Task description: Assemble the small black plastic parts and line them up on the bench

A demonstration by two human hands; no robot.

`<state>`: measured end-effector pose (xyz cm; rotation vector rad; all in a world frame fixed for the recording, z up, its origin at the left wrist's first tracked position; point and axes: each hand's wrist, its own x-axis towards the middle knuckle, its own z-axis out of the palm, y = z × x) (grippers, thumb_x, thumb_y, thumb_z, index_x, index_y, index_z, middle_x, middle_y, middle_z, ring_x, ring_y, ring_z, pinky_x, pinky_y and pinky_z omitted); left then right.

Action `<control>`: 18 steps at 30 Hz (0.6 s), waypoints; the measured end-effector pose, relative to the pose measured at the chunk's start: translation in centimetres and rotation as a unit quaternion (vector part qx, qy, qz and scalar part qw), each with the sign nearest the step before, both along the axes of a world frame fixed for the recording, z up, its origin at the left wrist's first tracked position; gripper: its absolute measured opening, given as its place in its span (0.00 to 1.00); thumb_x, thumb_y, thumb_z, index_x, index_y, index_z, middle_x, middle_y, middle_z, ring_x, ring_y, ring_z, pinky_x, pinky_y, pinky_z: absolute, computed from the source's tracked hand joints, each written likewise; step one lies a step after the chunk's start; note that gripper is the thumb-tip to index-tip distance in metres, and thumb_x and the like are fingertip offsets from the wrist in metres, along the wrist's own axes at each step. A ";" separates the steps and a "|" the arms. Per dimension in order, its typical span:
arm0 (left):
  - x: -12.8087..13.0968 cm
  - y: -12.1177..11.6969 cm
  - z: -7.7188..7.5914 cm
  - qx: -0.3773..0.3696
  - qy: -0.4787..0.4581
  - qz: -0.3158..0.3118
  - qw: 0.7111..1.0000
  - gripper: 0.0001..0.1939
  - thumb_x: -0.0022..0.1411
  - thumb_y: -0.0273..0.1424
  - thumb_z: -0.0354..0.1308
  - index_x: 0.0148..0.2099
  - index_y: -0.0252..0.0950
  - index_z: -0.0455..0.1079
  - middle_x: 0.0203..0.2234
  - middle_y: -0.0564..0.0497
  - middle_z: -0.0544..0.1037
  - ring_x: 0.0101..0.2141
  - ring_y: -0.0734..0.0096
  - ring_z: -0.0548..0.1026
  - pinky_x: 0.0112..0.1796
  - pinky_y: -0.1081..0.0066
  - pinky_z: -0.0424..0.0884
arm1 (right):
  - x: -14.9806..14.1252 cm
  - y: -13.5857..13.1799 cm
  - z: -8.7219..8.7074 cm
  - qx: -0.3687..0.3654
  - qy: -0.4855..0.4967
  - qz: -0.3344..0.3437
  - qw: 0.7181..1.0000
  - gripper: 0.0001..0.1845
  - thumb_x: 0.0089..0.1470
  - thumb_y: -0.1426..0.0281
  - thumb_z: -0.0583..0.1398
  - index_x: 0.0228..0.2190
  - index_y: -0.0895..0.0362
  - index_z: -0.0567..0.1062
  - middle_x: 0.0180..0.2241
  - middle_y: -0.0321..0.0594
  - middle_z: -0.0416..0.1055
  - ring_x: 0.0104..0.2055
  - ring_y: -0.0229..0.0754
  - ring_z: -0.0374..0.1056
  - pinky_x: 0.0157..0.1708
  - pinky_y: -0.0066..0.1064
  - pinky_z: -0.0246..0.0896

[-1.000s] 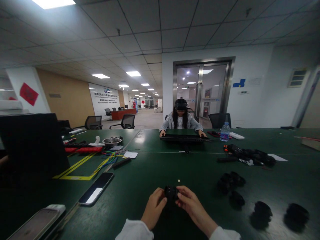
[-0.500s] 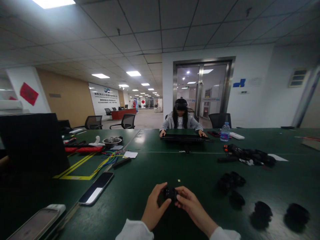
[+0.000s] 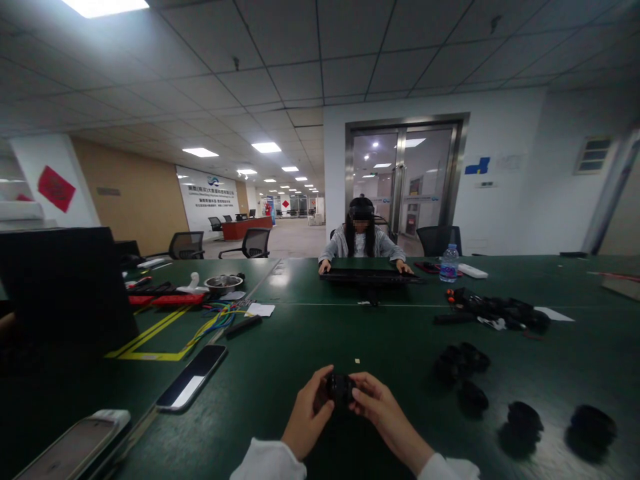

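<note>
A black part (image 3: 340, 389) between my two hands, over the near middle of the table (image 3: 280, 347).
My left hand (image 3: 306, 415) pinches its left end between thumb and fingers; my right hand (image 3: 386, 412) pinches the right end the same way. I judge it light, hard and stiff, likely plastic, not very fragile; its shine suggests a slightly slippery skin, so the outer sides at each end look the surest hold.

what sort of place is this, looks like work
Most likely an office: there's a white wall sign with a logo, a mesh-backed chair by the long green table, and a reddish-brown desk farther back.
</note>
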<state>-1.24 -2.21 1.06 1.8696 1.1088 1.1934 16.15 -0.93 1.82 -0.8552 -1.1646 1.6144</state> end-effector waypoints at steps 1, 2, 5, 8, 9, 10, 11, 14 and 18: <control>0.0 0.0 0.0 -0.002 0.004 -0.003 1.000 0.22 0.55 0.32 0.50 0.53 0.35 0.55 0.38 0.47 0.69 0.33 0.68 0.69 0.33 0.71 0.64 | 0.0 0.0 0.0 -0.003 0.002 -0.005 1.000 0.13 0.40 0.67 0.61 0.32 0.56 0.70 0.29 0.36 0.67 0.28 0.35 0.63 0.29 0.29 0.56; 0.1 0.0 0.1 -0.003 0.009 -0.001 1.000 0.22 0.54 0.32 0.51 0.53 0.35 0.55 0.39 0.46 0.69 0.33 0.68 0.69 0.33 0.71 0.64 | 0.0 0.0 0.1 -0.006 0.002 -0.007 1.000 0.14 0.40 0.67 0.61 0.33 0.56 0.71 0.29 0.36 0.67 0.28 0.36 0.63 0.29 0.30 0.56; 0.3 0.0 0.3 -0.007 0.018 0.014 1.000 0.20 0.54 0.33 0.51 0.49 0.34 0.58 0.34 0.47 0.71 0.30 0.69 0.69 0.31 0.73 0.64 | 0.0 0.0 0.2 -0.007 0.002 -0.010 1.000 0.14 0.39 0.66 0.61 0.32 0.56 0.71 0.29 0.36 0.67 0.27 0.35 0.63 0.29 0.30 0.56; 0.5 0.0 0.6 -0.014 0.028 0.041 0.999 0.13 0.54 0.36 0.51 0.39 0.33 0.63 0.27 0.50 0.71 0.27 0.70 0.68 0.28 0.74 0.63 | 0.0 0.0 0.1 0.008 -0.003 0.001 1.000 0.14 0.39 0.67 0.61 0.32 0.56 0.71 0.29 0.36 0.67 0.27 0.35 0.63 0.29 0.29 0.56; 0.5 0.0 0.7 -0.017 0.034 0.054 0.998 0.12 0.54 0.38 0.50 0.36 0.33 0.64 0.25 0.51 0.70 0.26 0.71 0.68 0.27 0.74 0.62 | 0.0 0.0 0.1 0.013 -0.008 0.006 1.000 0.14 0.40 0.67 0.61 0.32 0.56 0.70 0.29 0.36 0.67 0.27 0.35 0.63 0.29 0.29 0.56; 0.6 0.0 0.8 -0.018 0.041 0.066 0.997 0.12 0.55 0.39 0.50 0.33 0.33 0.64 0.24 0.52 0.70 0.25 0.71 0.67 0.27 0.74 0.62 | 0.0 -0.1 0.1 0.020 -0.013 0.011 1.000 0.13 0.40 0.67 0.61 0.33 0.56 0.70 0.28 0.36 0.67 0.27 0.35 0.63 0.29 0.29 0.56; 0.6 -0.1 0.8 -0.017 0.048 0.076 0.996 0.13 0.55 0.39 0.50 0.31 0.33 0.63 0.23 0.52 0.69 0.25 0.71 0.67 0.27 0.74 0.62 | 0.0 -0.1 0.1 0.026 -0.018 0.015 0.999 0.13 0.40 0.67 0.61 0.33 0.56 0.70 0.29 0.36 0.67 0.28 0.36 0.63 0.28 0.29 0.56; 0.7 -0.2 0.9 -0.003 0.048 0.091 0.995 0.13 0.54 0.40 0.50 0.33 0.34 0.63 0.26 0.51 0.70 0.28 0.68 0.68 0.30 0.73 0.62 | 0.0 -0.3 0.3 0.047 -0.031 0.020 0.998 0.13 0.41 0.68 0.60 0.33 0.56 0.69 0.30 0.36 0.67 0.29 0.36 0.64 0.29 0.29 0.57; 0.6 -0.1 0.4 -0.014 0.036 0.099 0.994 0.19 0.53 0.40 0.50 0.46 0.36 0.58 0.26 0.53 0.70 0.27 0.69 0.69 0.29 0.73 0.63 | 0.0 -0.4 0.5 0.064 -0.066 0.029 0.995 0.14 0.40 0.69 0.60 0.33 0.56 0.69 0.32 0.37 0.68 0.30 0.38 0.65 0.30 0.30 0.57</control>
